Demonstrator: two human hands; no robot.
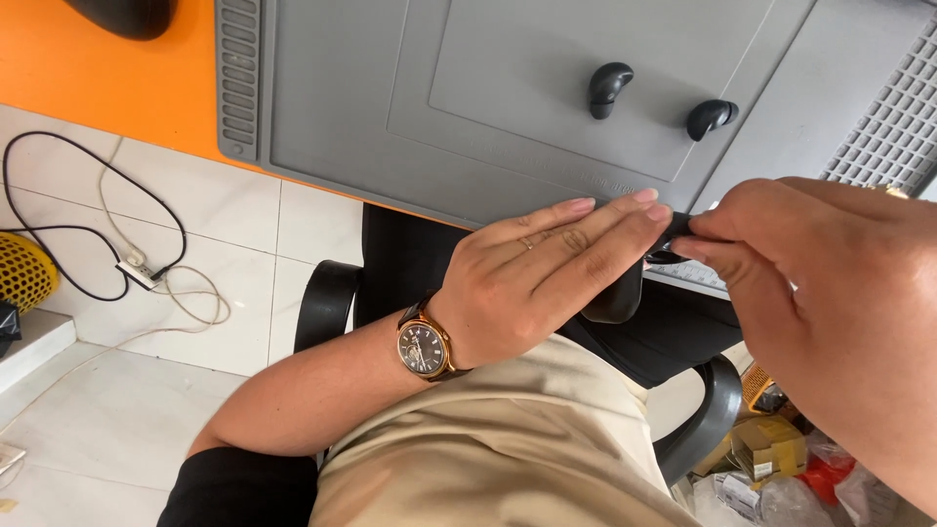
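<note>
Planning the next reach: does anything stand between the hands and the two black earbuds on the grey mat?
Nothing visible does. The two black earbuds lie on bare grey mat, beyond the left hand and right hand.

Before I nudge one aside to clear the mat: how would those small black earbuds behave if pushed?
The nearer earbud looks rounded and glossy, so it would probably rock or roll rather than slide straight. It seems light for its size. The grey mat looks matte, likely rubbery, and may grip it.
</note>
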